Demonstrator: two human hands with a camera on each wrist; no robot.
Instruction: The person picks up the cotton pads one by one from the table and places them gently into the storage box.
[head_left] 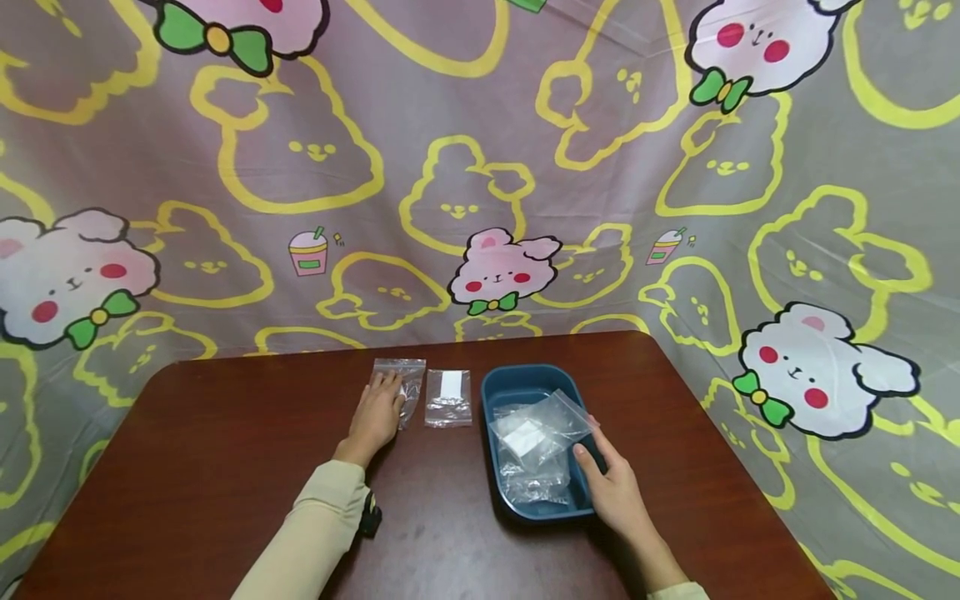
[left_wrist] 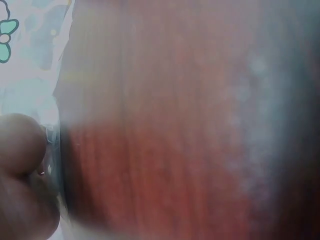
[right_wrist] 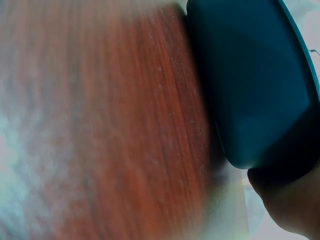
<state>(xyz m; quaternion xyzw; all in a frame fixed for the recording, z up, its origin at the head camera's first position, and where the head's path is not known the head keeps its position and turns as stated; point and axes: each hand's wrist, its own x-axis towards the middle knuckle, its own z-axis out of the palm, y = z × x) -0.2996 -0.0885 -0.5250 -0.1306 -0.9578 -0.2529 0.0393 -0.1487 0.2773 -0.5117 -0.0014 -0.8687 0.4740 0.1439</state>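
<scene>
Head view showed your left hand [head_left: 377,414] lying flat, fingers straight, on a clear zip bag [head_left: 405,385] at about 11 o'clock on the brown table [head_left: 225,450]. Your right hand [head_left: 611,487] sat at the near right corner of the blue tray [head_left: 501,385], at roughly 1 o'clock from you, thumb and fingers closing on the edge of the topmost clear bag [head_left: 543,429], the one with a white insert, in the loose pile inside. You looked to be mid-sort: one bag pinned down, another being drawn from the tray. A second laid-out bag with a white card [head_left: 448,397] lay just beside the pinned one, at 12 o'clock, between it and the tray.

By my reading, the next move called for a clean pinch on a single film layer, since the bags overlapped and could lift together. The tray wall stood between the pile and the laid-out row, so the bag had to clear that rim. Both wrist views were blurred; the right one showed only the tray's outer wall [right_wrist: 250,85] and tabletop. A cartoon-bunny cloth [head_left: 480,167] closed off the back and sides.
</scene>
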